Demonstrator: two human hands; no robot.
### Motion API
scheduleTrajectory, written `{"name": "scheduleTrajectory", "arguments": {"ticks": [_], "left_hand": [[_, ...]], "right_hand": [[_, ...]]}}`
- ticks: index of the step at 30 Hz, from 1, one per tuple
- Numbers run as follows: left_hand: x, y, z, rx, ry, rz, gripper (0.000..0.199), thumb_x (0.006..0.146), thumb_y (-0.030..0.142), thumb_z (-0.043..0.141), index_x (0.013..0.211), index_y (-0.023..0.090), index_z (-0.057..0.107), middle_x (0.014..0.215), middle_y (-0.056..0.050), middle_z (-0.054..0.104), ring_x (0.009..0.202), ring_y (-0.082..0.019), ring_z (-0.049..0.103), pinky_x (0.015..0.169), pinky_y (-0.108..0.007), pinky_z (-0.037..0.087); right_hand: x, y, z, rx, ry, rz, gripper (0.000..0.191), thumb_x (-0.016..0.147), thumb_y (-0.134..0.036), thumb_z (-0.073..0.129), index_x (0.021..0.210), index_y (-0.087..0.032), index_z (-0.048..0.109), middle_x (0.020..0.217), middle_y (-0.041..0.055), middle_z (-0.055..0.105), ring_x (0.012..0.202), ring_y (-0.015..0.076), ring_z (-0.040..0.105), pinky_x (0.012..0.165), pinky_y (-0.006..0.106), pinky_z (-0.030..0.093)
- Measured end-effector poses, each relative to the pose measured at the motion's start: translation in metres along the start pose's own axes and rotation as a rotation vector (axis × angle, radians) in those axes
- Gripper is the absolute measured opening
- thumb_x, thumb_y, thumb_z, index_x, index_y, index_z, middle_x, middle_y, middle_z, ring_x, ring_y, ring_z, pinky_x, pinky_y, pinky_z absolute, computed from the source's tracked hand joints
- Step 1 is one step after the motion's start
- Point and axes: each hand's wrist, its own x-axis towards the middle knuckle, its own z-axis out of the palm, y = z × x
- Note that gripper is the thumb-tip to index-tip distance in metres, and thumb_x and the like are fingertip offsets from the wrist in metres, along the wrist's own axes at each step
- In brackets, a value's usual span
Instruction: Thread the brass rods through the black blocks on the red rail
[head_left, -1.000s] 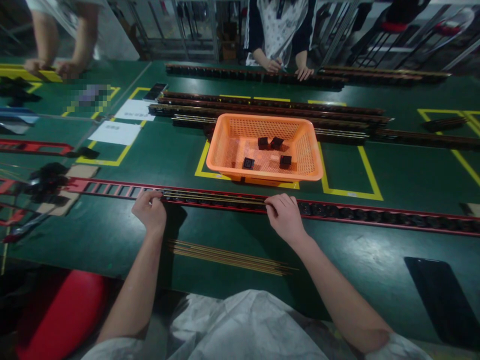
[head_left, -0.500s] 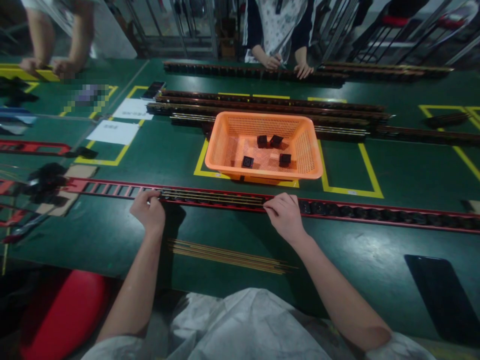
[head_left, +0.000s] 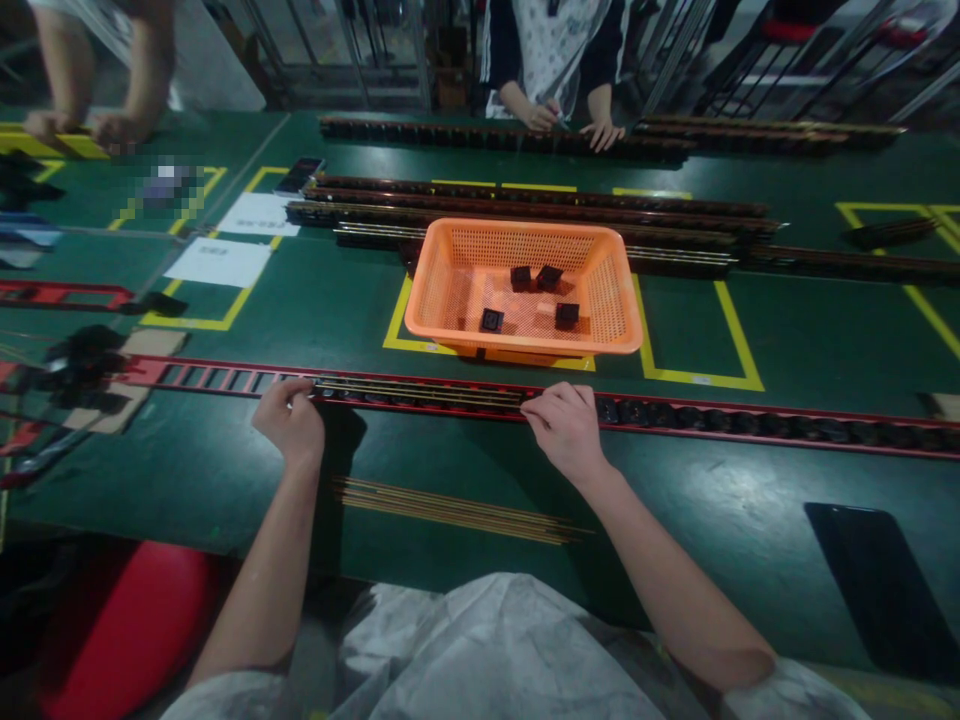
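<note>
A long red slotted rail (head_left: 202,378) runs across the table, with black blocks (head_left: 697,420) filling its right part. Thin brass-coloured rods (head_left: 420,390) lie lengthwise along the middle of the rail. At their left end my left hand (head_left: 291,415) is closed, thumb and fingers pinched together on the rods. My right hand (head_left: 564,420) pinches near the rods' right end, its fingertips over the rail. Between me and the rail, several more thin rods (head_left: 457,508) lie loose on the green tabletop.
An orange basket (head_left: 525,340) with several black blocks stands beyond the rail. Dark finished-looking strips (head_left: 525,205) lie behind it. A dark phone-like slab (head_left: 877,580) is at right. Black parts (head_left: 82,365) lie on cardboard at left. Co-workers' hands (head_left: 600,133) are across the table.
Both hands keep their pinch on the rods at nearly the same places along the rail. The whole view has shifted slightly; little else differs.
</note>
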Motion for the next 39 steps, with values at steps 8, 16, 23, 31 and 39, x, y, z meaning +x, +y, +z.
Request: {"name": "scheduleTrajectory", "arguments": {"ticks": [8, 16, 23, 31, 39], "left_hand": [[0.0007, 0.0035, -0.0025, 0.022, -0.018, 0.041, 0.021, 0.073, 0.010, 0.047, 0.073, 0.019, 0.066, 0.078, -0.003, 0.068, 0.084, -0.019, 0.065, 0.085, -0.034, 0.051], [0.0007, -0.0002, -0.0006, -0.001, 0.012, 0.064, 0.021, 0.072, 0.009, 0.047, 0.072, 0.020, 0.066, 0.076, -0.003, 0.067, 0.080, -0.020, 0.064, 0.084, -0.034, 0.050], [-0.0001, 0.0037, -0.0018, 0.014, 0.012, 0.041, 0.022, 0.072, 0.009, 0.046, 0.072, 0.020, 0.066, 0.076, -0.003, 0.068, 0.081, -0.019, 0.065, 0.085, -0.034, 0.050], [0.0007, 0.0065, -0.0028, 0.075, -0.006, -0.010, 0.023, 0.072, 0.010, 0.046, 0.071, 0.020, 0.066, 0.075, -0.002, 0.068, 0.080, -0.020, 0.065, 0.084, -0.034, 0.050], [0.0010, 0.0042, -0.0017, 0.085, -0.003, 0.003, 0.021, 0.073, 0.010, 0.047, 0.071, 0.019, 0.066, 0.074, -0.003, 0.066, 0.081, -0.020, 0.063, 0.085, -0.036, 0.050]], "right_hand": [[-0.0019, -0.0010, 0.0019, -0.058, -0.007, -0.067, 0.017, 0.095, -0.015, 0.059, 0.085, -0.022, 0.071, 0.078, 0.0008, 0.075, 0.083, 0.0187, 0.060, 0.080, 0.038, 0.034], [-0.0008, -0.0016, 0.0010, -0.057, -0.013, -0.071, 0.016, 0.095, -0.016, 0.059, 0.086, -0.022, 0.070, 0.079, 0.0005, 0.075, 0.081, 0.0181, 0.059, 0.079, 0.037, 0.034], [-0.0015, -0.0032, 0.0021, -0.051, 0.002, -0.038, 0.016, 0.094, -0.016, 0.059, 0.086, -0.022, 0.071, 0.081, 0.0011, 0.076, 0.082, 0.0191, 0.060, 0.078, 0.037, 0.035], [-0.0008, -0.0057, 0.0012, -0.041, -0.011, -0.020, 0.017, 0.095, -0.015, 0.058, 0.085, -0.022, 0.070, 0.081, 0.0018, 0.076, 0.083, 0.0192, 0.059, 0.078, 0.037, 0.035], [0.0003, -0.0086, -0.0013, -0.038, -0.023, -0.013, 0.014, 0.093, -0.014, 0.058, 0.087, -0.021, 0.069, 0.085, 0.0029, 0.075, 0.084, 0.0195, 0.060, 0.078, 0.036, 0.035]]}}
